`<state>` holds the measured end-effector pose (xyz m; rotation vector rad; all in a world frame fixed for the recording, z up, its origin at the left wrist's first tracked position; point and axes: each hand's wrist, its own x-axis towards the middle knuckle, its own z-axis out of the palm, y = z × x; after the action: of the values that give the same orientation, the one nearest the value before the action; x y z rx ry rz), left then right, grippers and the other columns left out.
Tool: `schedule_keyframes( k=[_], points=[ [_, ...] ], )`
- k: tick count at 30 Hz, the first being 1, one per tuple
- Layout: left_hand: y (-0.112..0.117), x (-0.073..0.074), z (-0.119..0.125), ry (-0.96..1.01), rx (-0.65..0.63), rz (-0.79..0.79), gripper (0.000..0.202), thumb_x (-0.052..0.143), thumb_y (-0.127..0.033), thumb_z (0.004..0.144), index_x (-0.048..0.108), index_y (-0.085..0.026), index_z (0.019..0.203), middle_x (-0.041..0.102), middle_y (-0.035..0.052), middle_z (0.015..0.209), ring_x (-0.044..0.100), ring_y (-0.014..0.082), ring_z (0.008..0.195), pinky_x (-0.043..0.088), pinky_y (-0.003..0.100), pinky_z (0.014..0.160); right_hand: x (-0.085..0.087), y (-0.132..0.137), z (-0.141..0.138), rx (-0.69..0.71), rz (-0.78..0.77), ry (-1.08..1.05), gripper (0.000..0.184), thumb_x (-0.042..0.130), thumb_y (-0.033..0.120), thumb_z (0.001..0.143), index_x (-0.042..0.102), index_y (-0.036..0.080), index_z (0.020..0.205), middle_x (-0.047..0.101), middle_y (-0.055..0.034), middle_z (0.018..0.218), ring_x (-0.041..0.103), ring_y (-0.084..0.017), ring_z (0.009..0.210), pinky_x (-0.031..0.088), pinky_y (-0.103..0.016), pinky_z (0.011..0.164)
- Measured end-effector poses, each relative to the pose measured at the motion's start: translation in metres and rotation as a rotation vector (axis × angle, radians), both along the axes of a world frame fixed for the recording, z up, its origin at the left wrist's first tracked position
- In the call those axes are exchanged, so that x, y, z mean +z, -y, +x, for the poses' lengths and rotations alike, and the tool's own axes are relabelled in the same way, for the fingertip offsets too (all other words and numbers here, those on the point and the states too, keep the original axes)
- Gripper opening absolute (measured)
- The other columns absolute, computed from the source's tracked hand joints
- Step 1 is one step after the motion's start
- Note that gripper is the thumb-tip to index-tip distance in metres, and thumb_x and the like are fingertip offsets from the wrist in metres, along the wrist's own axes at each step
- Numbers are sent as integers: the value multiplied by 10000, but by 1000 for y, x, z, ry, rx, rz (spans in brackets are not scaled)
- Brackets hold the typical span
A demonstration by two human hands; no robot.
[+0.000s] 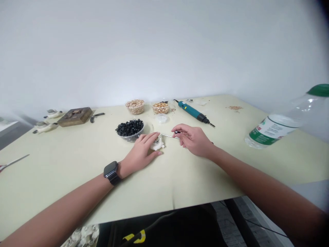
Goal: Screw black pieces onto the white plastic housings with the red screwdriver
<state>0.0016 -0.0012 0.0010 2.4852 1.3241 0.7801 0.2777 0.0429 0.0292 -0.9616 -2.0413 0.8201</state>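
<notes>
My left hand, with a black watch on its wrist, holds a small white plastic part against the table. Its fingers lie over the left and top of the part and the thumb is in front, hiding much of it. To the right, my right hand is closed around a thin metal tool whose tip points left at the white part. Its exact kind is hidden by the fingers. Between thumb and forefinger shows a small black piece. A clear bowl of black pieces stands just behind my left hand.
Behind are two tubs of small fittings, a clear lid and a teal electric screwdriver. Left are a wooden block, white parts, a black-handled tool and scissors. A large bottle stands right.
</notes>
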Motion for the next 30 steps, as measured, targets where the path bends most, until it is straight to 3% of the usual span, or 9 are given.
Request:
schedule_keyframes(
  k=[6, 15, 20, 30],
  points=[
    [0, 0, 0, -5, 1, 1, 710, 645, -526, 1040, 423, -264, 1662, 538, 133, 1645, 529, 342, 1358, 451, 578, 1186, 0, -1, 1, -1, -9, -2, 223, 558, 316, 1041, 707, 212, 1170, 702, -8, 740, 657, -180, 632, 509, -326, 608],
    [2, 3, 2, 7, 19, -29, 657, 585, -510, 1070, 446, -239, 1653, 540, 128, 1647, 530, 339, 1362, 445, 557, 1199, -6, -2, 2, -4, 4, 9, 218, 571, 343, 1060, 709, 240, 1192, 768, -40, 916, 689, -176, 682, 533, -321, 633],
    [1, 1, 1, 16, 27, -44, 659, 562, -528, 1080, 441, -226, 1654, 532, 116, 1654, 502, 339, 1393, 424, 569, 1225, -6, -3, 4, 2, -5, 31, 227, 555, 330, 1067, 707, 244, 1212, 737, -28, 819, 720, -208, 756, 538, -324, 651],
    [0, 0, 1, 7, 10, -9, 645, 564, -518, 1082, 450, -229, 1647, 545, 114, 1647, 522, 328, 1376, 454, 566, 1205, -4, -3, 2, 5, 6, 34, 227, 550, 331, 1055, 706, 233, 1187, 723, -19, 791, 676, -187, 665, 520, -331, 635]
  ],
)
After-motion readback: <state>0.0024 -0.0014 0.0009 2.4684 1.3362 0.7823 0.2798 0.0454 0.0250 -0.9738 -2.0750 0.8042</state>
